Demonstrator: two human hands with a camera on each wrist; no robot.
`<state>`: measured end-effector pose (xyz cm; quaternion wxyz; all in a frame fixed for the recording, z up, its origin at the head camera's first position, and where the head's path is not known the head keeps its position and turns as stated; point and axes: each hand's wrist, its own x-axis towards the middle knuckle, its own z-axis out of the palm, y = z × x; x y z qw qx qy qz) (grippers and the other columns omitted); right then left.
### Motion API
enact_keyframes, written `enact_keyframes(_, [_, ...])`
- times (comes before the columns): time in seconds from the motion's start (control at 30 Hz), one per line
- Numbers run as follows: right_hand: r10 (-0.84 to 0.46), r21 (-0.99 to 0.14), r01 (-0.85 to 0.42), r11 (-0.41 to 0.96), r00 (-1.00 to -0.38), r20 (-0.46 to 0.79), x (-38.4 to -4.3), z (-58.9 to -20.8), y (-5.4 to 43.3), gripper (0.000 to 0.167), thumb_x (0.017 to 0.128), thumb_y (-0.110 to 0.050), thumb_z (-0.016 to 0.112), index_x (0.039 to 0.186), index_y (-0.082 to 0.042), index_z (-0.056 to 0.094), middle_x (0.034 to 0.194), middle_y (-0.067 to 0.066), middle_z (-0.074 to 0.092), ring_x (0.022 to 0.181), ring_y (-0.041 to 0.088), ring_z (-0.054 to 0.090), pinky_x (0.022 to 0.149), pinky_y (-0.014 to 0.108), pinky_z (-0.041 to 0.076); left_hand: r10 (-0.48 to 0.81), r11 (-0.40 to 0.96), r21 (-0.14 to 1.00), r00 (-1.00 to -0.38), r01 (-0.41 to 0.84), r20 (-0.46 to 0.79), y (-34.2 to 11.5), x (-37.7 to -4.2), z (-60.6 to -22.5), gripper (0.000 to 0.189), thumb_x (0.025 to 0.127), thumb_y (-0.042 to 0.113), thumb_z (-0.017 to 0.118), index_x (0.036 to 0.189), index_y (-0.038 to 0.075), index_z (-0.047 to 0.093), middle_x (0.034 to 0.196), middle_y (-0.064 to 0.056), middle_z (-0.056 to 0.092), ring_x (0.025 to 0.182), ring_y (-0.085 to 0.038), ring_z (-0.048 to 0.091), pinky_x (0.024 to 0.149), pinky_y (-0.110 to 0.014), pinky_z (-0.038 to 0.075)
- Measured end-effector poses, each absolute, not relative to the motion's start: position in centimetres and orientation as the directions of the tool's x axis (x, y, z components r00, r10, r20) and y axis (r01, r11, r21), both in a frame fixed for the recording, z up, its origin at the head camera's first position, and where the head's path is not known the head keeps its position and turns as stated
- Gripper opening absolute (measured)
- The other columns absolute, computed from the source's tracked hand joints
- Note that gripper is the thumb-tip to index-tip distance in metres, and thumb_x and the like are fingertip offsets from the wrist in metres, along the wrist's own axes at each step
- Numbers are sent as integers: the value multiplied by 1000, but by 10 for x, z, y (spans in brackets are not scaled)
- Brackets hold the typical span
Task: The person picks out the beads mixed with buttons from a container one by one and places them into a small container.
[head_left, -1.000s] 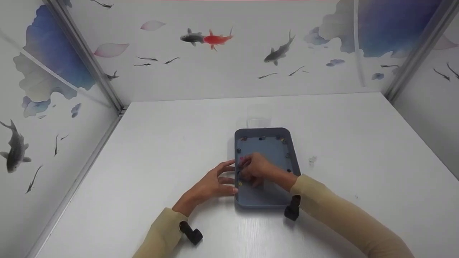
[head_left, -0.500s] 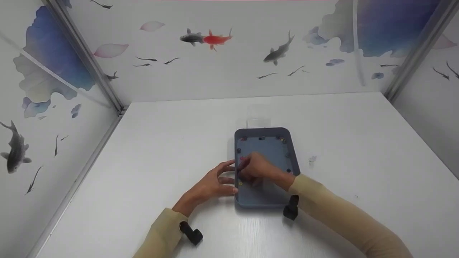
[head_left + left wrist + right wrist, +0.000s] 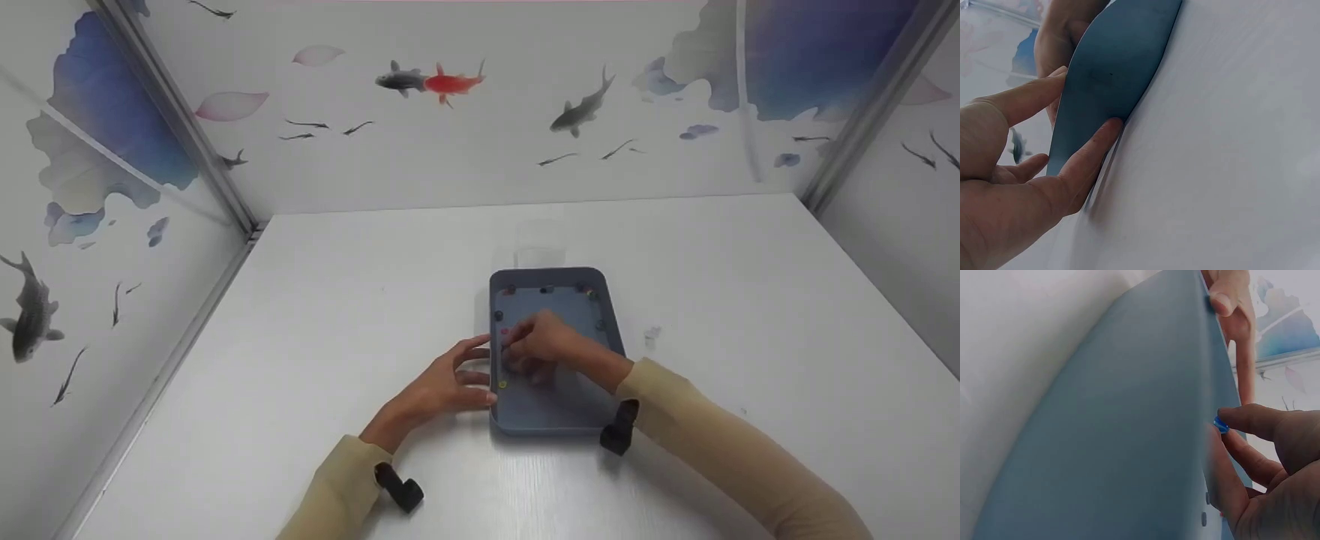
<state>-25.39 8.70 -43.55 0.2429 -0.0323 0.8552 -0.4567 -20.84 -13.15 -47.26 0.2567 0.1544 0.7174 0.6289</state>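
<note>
A shallow grey-blue tray (image 3: 562,412) lies on the white table. My right hand (image 3: 544,345) reaches into it by the left wall. In the right wrist view, the thumb and fingers pinch a small glossy blue bead (image 3: 1220,425) near that wall. A pink bead (image 3: 504,331) and a yellow bead (image 3: 502,385) lie beside the hand. My left hand (image 3: 442,382) touches the tray's left wall from outside, its fingers spread and fairly straight. The left wrist view shows those fingertips (image 3: 1111,128) against the wall.
Several dark beads (image 3: 499,316) sit along the tray's inner edges. Behind the tray stands a clear plastic container (image 3: 540,247). To the right lies a small clear item (image 3: 652,336), too faint to name. Printed panels wall the table at the back and sides.
My right hand has shifted slightly to the right and lifted a little inside the tray, its wrist moving right too. The left hand and the tray stay almost where they were.
</note>
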Motion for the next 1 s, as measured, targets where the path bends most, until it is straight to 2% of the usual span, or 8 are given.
enact_keyframes(0.3, [-260, -806, 197, 559, -881, -396, -260, -421, 96, 21, 89, -12, 71, 109, -9, 75, 100, 11, 74, 72, 19, 69, 58, 31, 61, 526, 205, 975, -829, -90, -187, -130, -208, -471, 93, 82, 12, 82, 157, 26, 30, 156, -9, 40, 127, -26, 59, 98, -37, 56])
enact_keyframes(0.57, [-262, -839, 203, 505, -890, -373, -269, -408, 106, 26, 90, -18, 74, 115, -9, 73, 113, 15, 73, 99, 29, 71, 65, 33, 63, 525, 204, 975, -831, -88, -185, -131, -208, -470, 94, 82, 12, 82, 158, 23, 28, 157, -11, 39, 128, -27, 58, 99, -38, 56])
enact_keyframes(0.77, [-267, -853, 201, 482, -893, -361, -277, -400, 114, 31, 91, -20, 73, 119, -9, 72, 122, 18, 70, 104, 31, 72, 69, 35, 64, 518, 213, 973, -834, -90, -191, -130, -207, -471, 93, 82, 13, 81, 158, 24, 28, 157, -10, 40, 130, -28, 58, 101, -41, 55])
enact_keyframes(1.0, [-269, -866, 165, 472, -908, -320, -289, -398, 122, 33, 93, -23, 71, 122, -8, 70, 124, 16, 68, 106, 28, 71, 73, 39, 64, 503, 222, 970, -840, -101, -203, -129, -207, -471, 94, 82, 13, 82, 158, 26, 29, 157, -10, 40, 130, -28, 57, 100, -41, 56])
